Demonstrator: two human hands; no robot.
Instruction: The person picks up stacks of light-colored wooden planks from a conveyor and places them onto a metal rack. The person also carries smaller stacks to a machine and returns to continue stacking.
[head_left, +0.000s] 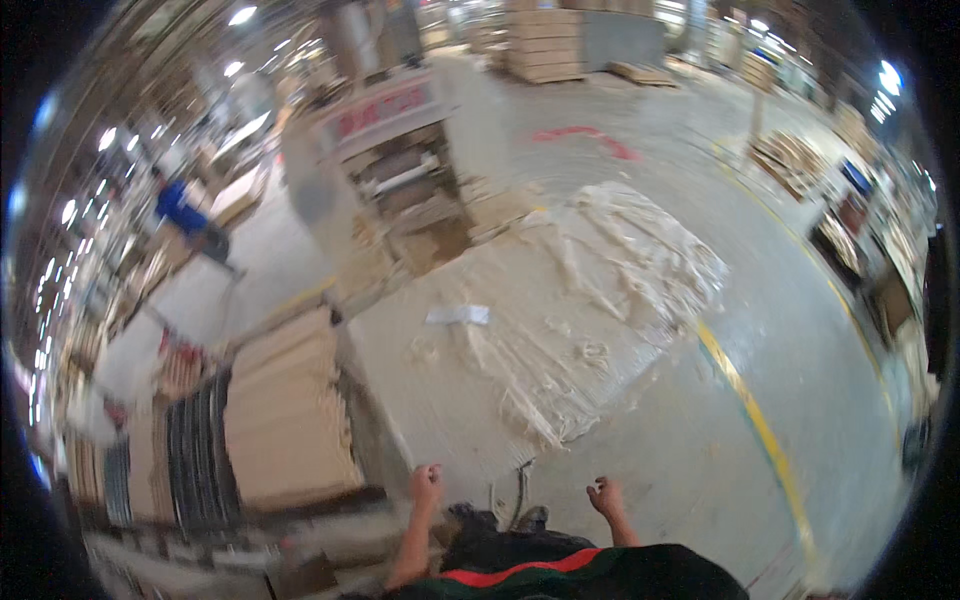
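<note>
My left hand (427,484) hangs in front of me with its fingers curled in, and I see nothing in it. To the right, my right hand (606,496) is held low, its fingers loosely bent and a little apart, holding nothing. Neither hand touches anything. Ahead of both lies a wide, low layer of pale thin sheets (400,345), like wood veneer, rumpled and torn along the right side. A small white paper-like piece (458,315) rests on top. My left hand is nearest to its front corner.
Stacked tan boards (285,420) stand at the left beside dark ones (200,450). Behind the sheets is a large machine (400,170). A yellow floor line (755,415) runs along the right. Far left, a person in blue (182,208) stands. Pallets (790,160) lie far right.
</note>
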